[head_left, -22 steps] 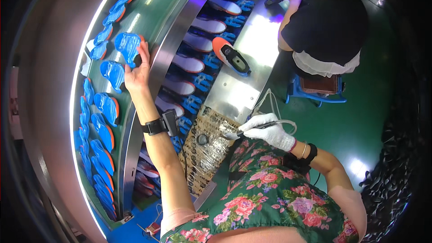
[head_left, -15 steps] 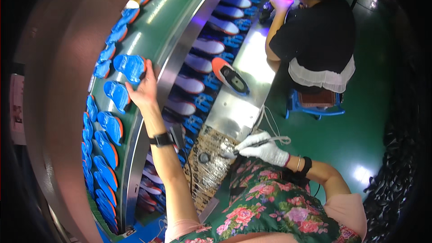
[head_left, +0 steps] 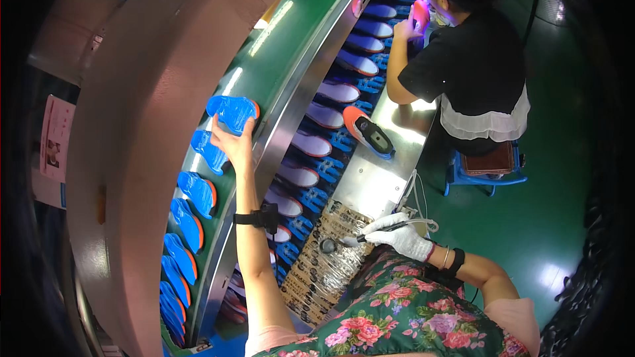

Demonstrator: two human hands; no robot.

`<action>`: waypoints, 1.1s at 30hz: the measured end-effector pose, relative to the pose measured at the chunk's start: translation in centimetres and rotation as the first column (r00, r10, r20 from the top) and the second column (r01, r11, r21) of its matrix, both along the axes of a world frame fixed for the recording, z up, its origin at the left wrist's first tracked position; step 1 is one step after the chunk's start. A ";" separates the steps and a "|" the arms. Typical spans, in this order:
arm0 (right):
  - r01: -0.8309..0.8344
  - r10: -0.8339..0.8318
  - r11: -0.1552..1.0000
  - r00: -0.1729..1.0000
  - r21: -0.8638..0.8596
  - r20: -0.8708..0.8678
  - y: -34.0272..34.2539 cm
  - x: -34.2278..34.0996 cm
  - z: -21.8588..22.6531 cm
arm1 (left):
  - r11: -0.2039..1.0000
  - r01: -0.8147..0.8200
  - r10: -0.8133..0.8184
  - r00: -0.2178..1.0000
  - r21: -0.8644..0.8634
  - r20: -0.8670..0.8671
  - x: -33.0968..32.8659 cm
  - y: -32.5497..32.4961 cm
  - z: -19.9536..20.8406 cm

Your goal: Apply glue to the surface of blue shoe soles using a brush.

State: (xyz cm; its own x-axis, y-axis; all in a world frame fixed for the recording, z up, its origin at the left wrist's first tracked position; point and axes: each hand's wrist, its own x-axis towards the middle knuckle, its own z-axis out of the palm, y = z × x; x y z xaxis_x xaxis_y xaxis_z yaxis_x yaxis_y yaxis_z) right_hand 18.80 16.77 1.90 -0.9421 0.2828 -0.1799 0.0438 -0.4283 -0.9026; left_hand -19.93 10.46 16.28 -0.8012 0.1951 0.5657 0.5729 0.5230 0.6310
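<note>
On the green upper conveyor, my left hand [head_left: 233,142] has its fingers and thumb closed on a glossy blue shoe sole [head_left: 233,112] with an orange edge. Just below that piece, another blue sole [head_left: 209,151] lies partly behind the hand. My right hand [head_left: 407,241], in a white glove, grips a slim dark brush [head_left: 385,229] joined to a pale hose. The brush tip points left, over a worktop [head_left: 336,251] covered in stained clear wrap. Near the tip is a small round dark pot [head_left: 328,245].
Several blue soles [head_left: 187,225] line the upper belt. Below its metal rail, a lower conveyor carries white sole-shaped pieces [head_left: 311,143]. An orange-and-black shoe [head_left: 368,132] rests on the metal table [head_left: 370,182]. A co-worker [head_left: 463,59] sits on a blue stool [head_left: 486,168] at far right.
My view has swung, so the scene sits further right. My left hand has shifted from the blue sole's right end to its near side, fingers now around it. The right hand still holds the brush.
</note>
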 end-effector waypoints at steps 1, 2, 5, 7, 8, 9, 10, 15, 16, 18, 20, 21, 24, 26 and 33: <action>-0.001 0.002 1.000 1.000 0.015 -0.024 -0.3 -0.2 0.1 | 0.999 0.029 -0.029 0.999 -0.033 0.024 -0.5 0.4 -0.3; -0.006 0.005 1.000 0.999 -0.014 -0.031 -0.8 -0.3 0.1 | 0.996 0.057 -0.054 0.997 -0.068 0.045 -1.1 0.5 -0.5; -0.028 0.029 0.997 1.000 -0.076 0.006 -2.6 -0.8 0.1 | 0.986 0.108 -0.109 0.994 -0.128 0.001 -3.9 0.1 -1.3; -0.022 0.021 0.993 1.000 -0.113 -0.014 -4.0 -1.1 -0.3 | 0.980 0.137 -0.138 0.990 -0.146 0.004 -5.5 -0.5 -1.4; -0.004 0.000 0.994 0.999 -0.113 -0.040 -4.2 -1.2 -0.7 | 0.980 0.144 -0.137 0.989 -0.135 0.057 -5.0 0.2 -1.0; 0.001 -0.002 0.997 1.000 -0.075 -0.019 -4.2 -1.3 -1.0 | 0.977 0.118 -0.106 0.991 -0.178 0.076 -4.6 0.9 -0.6; -0.003 0.001 0.995 1.000 -0.100 -0.023 -4.1 -1.3 -0.8 | 0.971 0.091 -0.072 0.993 -0.220 0.093 -3.7 1.9 0.4; 0.031 -0.040 0.985 0.998 -0.170 -0.052 -3.0 -3.6 -2.0 | 0.858 0.359 -0.411 0.909 -0.368 -0.071 -4.4 9.6 4.2; 0.016 -0.027 0.985 0.997 -0.173 -0.067 -2.3 -4.5 -2.1 | 0.835 0.410 -0.442 0.897 -0.368 -0.001 -4.6 12.0 4.8; -0.027 0.021 0.993 0.998 -0.119 -0.053 -1.3 -5.9 -1.9 | 0.749 0.488 -0.491 0.863 -0.449 0.119 -6.9 16.8 5.9; -0.036 0.026 0.991 0.997 -0.128 -0.079 -0.2 -7.6 -2.4 | 0.699 0.431 -0.501 0.865 -0.571 0.040 -10.7 22.7 5.8; -0.009 -0.023 0.975 0.990 -0.222 -0.139 0.3 -8.3 -3.5 | 0.655 0.401 -0.531 0.847 -0.640 -0.013 -10.9 26.7 5.8; -0.087 0.039 0.947 0.986 -0.309 -0.160 3.1 -9.9 -4.2 | 0.594 0.348 -0.505 0.863 -0.725 0.001 -10.3 36.7 6.3; -0.088 0.047 0.939 0.990 -0.332 -0.131 5.2 -10.7 -3.4 | 0.583 0.342 -0.445 0.893 -0.737 0.062 -11.1 42.8 5.9; -0.268 0.248 0.929 0.963 -0.253 -0.108 12.3 -13.8 -5.0 | 0.516 0.235 -0.456 0.889 -0.824 -0.032 -16.9 61.2 3.6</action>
